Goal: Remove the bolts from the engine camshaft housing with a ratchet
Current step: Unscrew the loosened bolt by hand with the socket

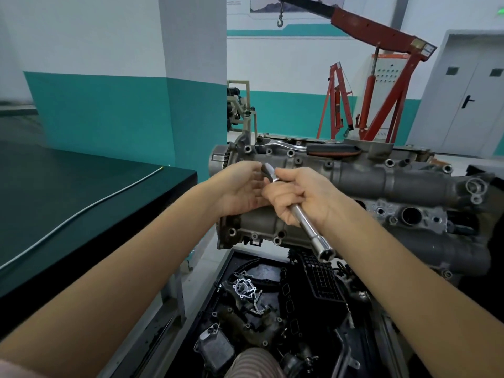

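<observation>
Right hand point(297, 195) clenched round extension bar point(308, 225); left hand point(242, 189) fingertips pinching its socket point(268, 169): seat squarely before ratchet point(308, 147) use.

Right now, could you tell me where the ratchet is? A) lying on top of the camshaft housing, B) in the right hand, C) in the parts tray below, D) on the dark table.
A: the ratchet lies along the top of the camshaft housing, while the right hand holds only the extension bar.
</observation>
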`<control>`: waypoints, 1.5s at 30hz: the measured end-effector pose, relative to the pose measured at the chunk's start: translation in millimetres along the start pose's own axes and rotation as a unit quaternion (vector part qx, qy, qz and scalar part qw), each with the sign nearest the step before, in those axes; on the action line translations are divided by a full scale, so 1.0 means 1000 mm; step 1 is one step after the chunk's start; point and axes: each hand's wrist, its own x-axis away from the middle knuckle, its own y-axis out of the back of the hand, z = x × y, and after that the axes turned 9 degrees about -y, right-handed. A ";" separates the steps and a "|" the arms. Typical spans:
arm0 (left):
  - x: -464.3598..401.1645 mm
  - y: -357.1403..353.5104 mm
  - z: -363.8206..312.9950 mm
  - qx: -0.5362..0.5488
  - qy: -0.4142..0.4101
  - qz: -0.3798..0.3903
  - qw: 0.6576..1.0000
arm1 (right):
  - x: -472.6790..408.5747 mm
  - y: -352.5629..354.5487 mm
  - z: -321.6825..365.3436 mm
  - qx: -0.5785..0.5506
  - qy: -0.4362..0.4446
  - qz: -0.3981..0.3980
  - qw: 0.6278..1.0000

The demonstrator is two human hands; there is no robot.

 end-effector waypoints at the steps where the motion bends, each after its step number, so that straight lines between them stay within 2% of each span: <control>1: -0.001 0.000 0.004 0.000 0.005 -0.001 1.000 | 0.001 0.004 0.000 -0.001 -0.005 0.002 1.000; 8: -0.001 0.006 0.014 0.060 -0.010 -0.023 0.998 | -0.007 0.024 -0.011 0.006 -0.054 0.021 0.998; 12: 0.000 0.001 0.019 0.030 -0.033 -0.042 0.998 | -0.008 0.025 -0.012 -0.012 -0.057 0.022 0.998; 14: 0.002 0.000 0.021 -0.003 -0.018 -0.044 0.999 | -0.009 0.022 -0.011 -0.048 -0.054 0.027 0.997; 17: 0.010 0.006 0.022 -0.100 0.004 0.005 0.995 | -0.014 0.018 -0.012 -0.091 -0.051 0.037 0.994; 20: 0.023 0.015 0.020 -0.193 -0.016 -0.016 0.981 | -0.020 0.017 -0.016 -0.137 -0.061 0.046 0.988; 22: 0.030 0.022 0.021 -0.314 -0.070 -0.033 0.946 | -0.025 0.017 -0.019 -0.168 -0.049 0.033 0.984; 25: 0.039 0.032 0.023 -0.521 -0.226 0.019 0.823 | -0.035 0.019 -0.023 -0.203 -0.022 0.023 0.979; 27: 0.047 0.035 0.020 -0.566 -0.307 0.064 0.763 | -0.039 0.017 -0.023 -0.212 -0.002 0.025 0.977; 29: 0.056 0.034 0.016 -0.572 -0.377 0.105 0.721 | -0.040 0.013 -0.019 -0.224 0.034 0.004 0.974; 31: 0.061 0.033 0.015 -0.569 -0.438 0.144 0.681 | -0.041 0.005 -0.018 -0.180 0.080 -0.042 0.980; 33: 0.062 0.034 0.019 -0.556 -0.485 0.143 0.660 | -0.045 0.000 -0.019 -0.167 0.112 -0.050 0.978; 37: 0.054 0.040 0.022 -0.501 -0.524 0.073 0.685 | -0.051 -0.005 -0.016 -0.255 0.132 -0.029 0.958; 39: 0.040 0.044 0.025 -0.481 -0.513 0.030 0.711 | -0.051 -0.002 -0.021 -0.190 0.111 -0.056 0.974; 41: 0.023 0.043 0.033 -0.470 -0.490 -0.017 0.734 | -0.051 0.007 -0.027 -0.032 0.128 -0.125 0.983; 42: 0.015 0.041 0.039 -0.468 -0.480 -0.036 0.742 | -0.050 0.013 -0.030 0.064 0.161 -0.166 0.971; 43: 0.009 0.037 0.045 -0.465 -0.473 -0.052 0.746 | -0.050 0.019 -0.032 0.176 0.208 -0.213 0.938; 44: 0.004 0.032 0.050 -0.460 -0.472 -0.066 0.749 | -0.048 0.024 -0.034 0.293 0.264 -0.257 0.882; 45: 0.001 0.029 0.052 -0.453 -0.472 -0.076 0.753 | -0.047 0.029 -0.035 0.403 0.323 -0.295 0.804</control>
